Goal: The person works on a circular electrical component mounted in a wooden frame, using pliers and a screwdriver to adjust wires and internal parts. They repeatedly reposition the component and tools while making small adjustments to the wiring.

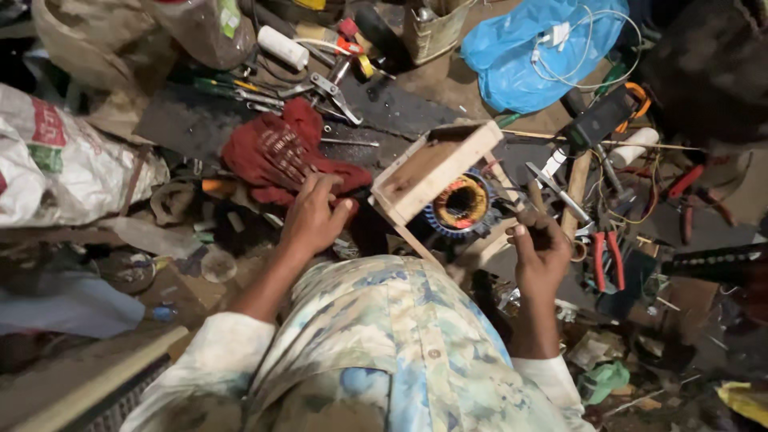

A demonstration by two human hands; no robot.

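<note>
Copper-wound stator (pixel 459 205) sits in a wooden frame (pixel 432 170), between both hands. Left hand (pixel 314 216) fingers loose, resting on red cloth (pixel 276 156). Right hand (pixel 541 253) fingers clenched on a thin tool (pixel 534 194) just beside stator.

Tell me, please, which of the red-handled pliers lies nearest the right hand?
The pliers just beside the right hand, handles pointing toward the person; the other pair lies farther off to the right.

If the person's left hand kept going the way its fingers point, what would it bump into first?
Most likely the red cloth: the left hand points up and away, its fingertips already at the cloth's edge. Depth is hard to judge.
</note>
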